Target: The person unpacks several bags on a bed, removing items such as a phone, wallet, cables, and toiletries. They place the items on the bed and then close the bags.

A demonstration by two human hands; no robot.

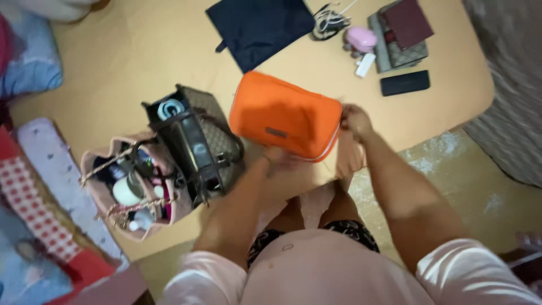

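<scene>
Both hands gripped orange pouch (285,114), held above mat. Left hand (276,160) closed on its near lower edge; right hand (354,120) pinched its right end. Brown bag (195,141) & pink bag (132,189) sat left of left hand. Black phone (405,83) lay beyond right hand.

The person wears a pale pink top (316,271) with short sleeves that end above the elbows, leaving both forearms bare. Below its hem shows a strip of dark, black patterned cloth (350,229) with lighter markings, too blurred to make out further.
</scene>
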